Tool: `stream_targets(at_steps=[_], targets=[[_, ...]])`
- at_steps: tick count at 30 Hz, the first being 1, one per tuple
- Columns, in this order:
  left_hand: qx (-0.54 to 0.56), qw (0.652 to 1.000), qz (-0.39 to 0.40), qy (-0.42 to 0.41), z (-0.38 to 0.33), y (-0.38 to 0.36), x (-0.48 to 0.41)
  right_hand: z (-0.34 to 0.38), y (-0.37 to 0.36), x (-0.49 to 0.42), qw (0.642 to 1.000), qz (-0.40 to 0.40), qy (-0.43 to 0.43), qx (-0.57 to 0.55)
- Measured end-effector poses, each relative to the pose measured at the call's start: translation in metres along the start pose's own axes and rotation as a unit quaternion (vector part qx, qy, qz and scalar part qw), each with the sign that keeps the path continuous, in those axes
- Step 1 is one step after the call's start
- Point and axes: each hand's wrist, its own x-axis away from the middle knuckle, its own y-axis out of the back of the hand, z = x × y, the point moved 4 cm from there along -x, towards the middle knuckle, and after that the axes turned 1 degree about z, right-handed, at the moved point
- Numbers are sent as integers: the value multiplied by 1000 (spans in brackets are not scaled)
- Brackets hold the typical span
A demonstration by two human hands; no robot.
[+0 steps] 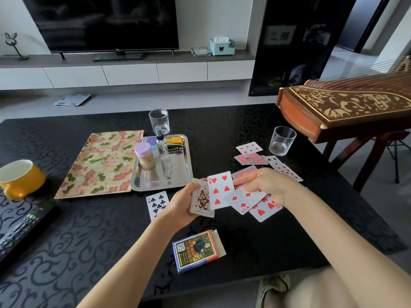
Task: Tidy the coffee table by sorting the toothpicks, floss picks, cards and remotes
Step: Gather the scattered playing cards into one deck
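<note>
My left hand (181,204) holds a small stack of playing cards (202,200) upright over the black coffee table (100,230). My right hand (265,185) grips a few red-suited cards (244,200), fanned just right of the stack, with a six of hearts (220,190) between the hands. A six of clubs (156,204) lies flat beside my left wrist. More loose cards (251,156) lie scattered behind my right hand. The open card box (198,251) lies near the front edge. A toothpick jar (145,155) with a purple lid stands in a steel tray (182,176). A dark remote (24,230) lies at far left.
A floral placemat (100,163) lies left of the tray. The tray also holds a spray bottle (162,147) and a yellow item (175,140). Two glasses (159,121) (282,140) stand at the back, a yellow mug (20,177) at left, a wooden zither (347,107) at right.
</note>
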Motion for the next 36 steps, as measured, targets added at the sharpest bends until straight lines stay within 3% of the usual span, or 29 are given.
stream_targets(at_steps=[5,8,11,17,19,22,25,28,31,33,36], targets=[[-87,994,51,-39,-4,-16,1,-4,-18,-6,998,52,1,-31],[-53,997,8,-55,-8,-16,1,-3,-20,-5,999,37,30,-15],[11,996,-25,-88,-19,-7,2,-9,-7,-4,997,-27,59,-29],[-88,990,-43,-102,-15,-16,11,-15,-9,-8,971,-204,80,-92],[-130,988,-26,-75,-11,-26,12,-8,-17,-8,977,-176,119,-19],[-132,991,19,8,-11,-28,10,-3,-27,-7,984,-63,130,108],[-124,990,54,50,-10,-25,14,0,-26,-11,976,-96,161,110],[-100,993,48,34,-3,-26,16,-1,-27,-14,951,-210,170,148],[-19,998,51,-18,-5,-27,14,-2,-36,-12,943,-236,168,165],[19,998,35,-51,-8,-25,11,-5,-39,-12,951,-207,146,177],[66,993,20,-98,-13,-22,8,-9,-44,-8,986,-100,97,97]])
